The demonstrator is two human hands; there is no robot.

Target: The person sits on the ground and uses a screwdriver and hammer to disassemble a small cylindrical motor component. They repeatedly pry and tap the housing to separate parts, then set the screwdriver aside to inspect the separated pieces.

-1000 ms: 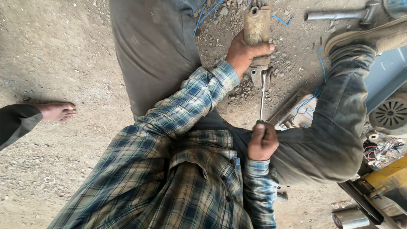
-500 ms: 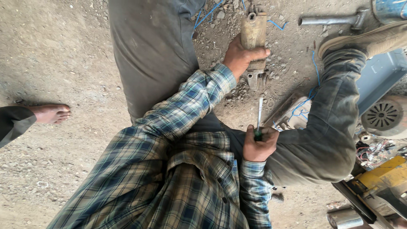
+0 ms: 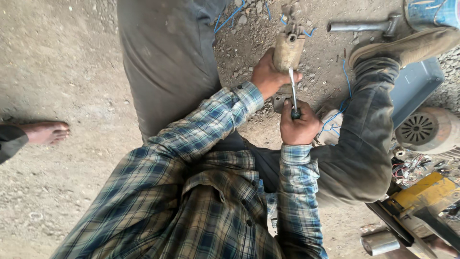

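Note:
My left hand [image 3: 267, 74] is wrapped around a rusty tan cylindrical metal part [image 3: 287, 50] that stands on the dirt between my legs. A grey bracket [image 3: 279, 101] sits at the part's lower end. Just below it, my right hand [image 3: 299, 125] is closed on the dark handle of a thin metal tool [image 3: 292, 86]. The tool's shaft points up and lies against the side of the part, beside my left fingers. Both plaid sleeves reach forward over my grey trousers.
Another person's bare foot [image 3: 45, 132] rests on the dirt at the left. A metal T-handle tool [image 3: 364, 26] lies at the top right. Right of my leg are a blue box [image 3: 414, 86], a round motor [image 3: 424, 129], a yellow machine [image 3: 421, 196] and loose blue wire [image 3: 345, 76].
My right hand has moved up towards the part, bringing the tool's shaft against its side. My left hand keeps its grip on the part.

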